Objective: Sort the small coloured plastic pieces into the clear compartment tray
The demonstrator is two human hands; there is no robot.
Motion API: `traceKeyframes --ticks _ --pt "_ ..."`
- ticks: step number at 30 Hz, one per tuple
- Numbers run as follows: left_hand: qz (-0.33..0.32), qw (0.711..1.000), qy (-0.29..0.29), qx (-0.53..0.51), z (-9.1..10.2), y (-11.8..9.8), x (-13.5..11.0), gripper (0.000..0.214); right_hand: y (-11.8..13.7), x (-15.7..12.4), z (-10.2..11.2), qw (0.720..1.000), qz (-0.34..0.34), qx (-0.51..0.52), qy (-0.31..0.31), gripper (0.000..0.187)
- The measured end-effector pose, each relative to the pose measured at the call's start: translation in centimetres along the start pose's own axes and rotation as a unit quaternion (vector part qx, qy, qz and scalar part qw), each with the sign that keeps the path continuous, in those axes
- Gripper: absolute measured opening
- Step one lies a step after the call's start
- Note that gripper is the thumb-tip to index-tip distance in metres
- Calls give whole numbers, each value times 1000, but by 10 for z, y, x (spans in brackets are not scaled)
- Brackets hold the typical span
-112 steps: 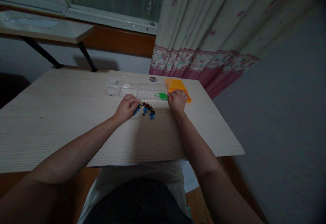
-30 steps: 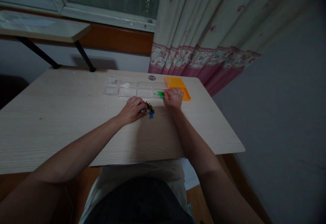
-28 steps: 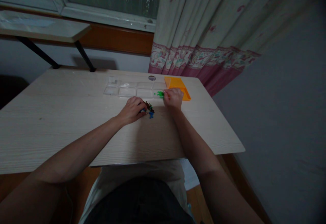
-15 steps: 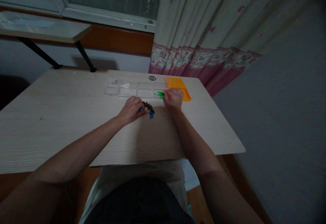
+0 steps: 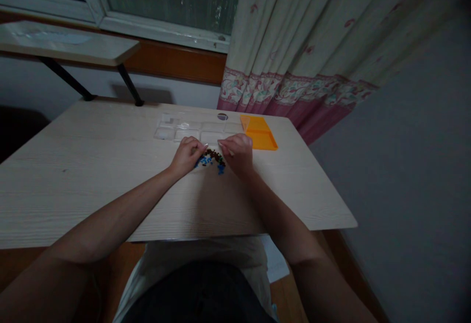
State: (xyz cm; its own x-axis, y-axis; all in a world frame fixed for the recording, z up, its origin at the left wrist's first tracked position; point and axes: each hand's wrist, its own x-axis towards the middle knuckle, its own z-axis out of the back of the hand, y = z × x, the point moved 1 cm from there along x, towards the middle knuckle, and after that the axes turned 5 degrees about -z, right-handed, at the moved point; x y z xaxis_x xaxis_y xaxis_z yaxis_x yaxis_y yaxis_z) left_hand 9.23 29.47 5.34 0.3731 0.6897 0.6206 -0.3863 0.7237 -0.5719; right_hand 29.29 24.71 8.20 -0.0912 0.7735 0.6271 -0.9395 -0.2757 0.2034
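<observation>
Small brown, blue and a few dark green pieces lie in a loose curved pile [image 5: 213,155] on the table, between my two hands. My left hand [image 5: 187,154] is at the pile's left edge, thumb and forefinger pinched together at its top. On the other side, my right hand [image 5: 238,152] has its fingers closed above the pile's right end. Whatever either pinch holds is too small to make out. Just beyond the hands is a clear plastic tray [image 5: 188,135] with several compartments; my right hand covers part of its near right side.
An orange plastic box [image 5: 265,140] lies open to the right of the tray. A round dark disc [image 5: 222,116] is set at the table's back edge. A raised shelf [image 5: 106,51] stands at the back left, and a curtain [image 5: 279,87] hangs behind the table.
My right hand has moved left and nearer, from the green pieces by the orange box to the pile. My left fingers have shifted up, baring more blue pieces. The green pieces are now hidden.
</observation>
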Motion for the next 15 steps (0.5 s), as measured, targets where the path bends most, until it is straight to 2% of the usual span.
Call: traceKeyframes --ticks 3,7,15 --pt "20 1000 -10 -10 2 0 1 43 19 -3 -2 998 40 21 34 28" --pt "28 999 -6 -21 4 -3 2 49 30 -7 -9 995 60 40 62 31" --pt "12 999 1 -35 3 -6 1 53 34 -10 -11 996 53 50 51 32"
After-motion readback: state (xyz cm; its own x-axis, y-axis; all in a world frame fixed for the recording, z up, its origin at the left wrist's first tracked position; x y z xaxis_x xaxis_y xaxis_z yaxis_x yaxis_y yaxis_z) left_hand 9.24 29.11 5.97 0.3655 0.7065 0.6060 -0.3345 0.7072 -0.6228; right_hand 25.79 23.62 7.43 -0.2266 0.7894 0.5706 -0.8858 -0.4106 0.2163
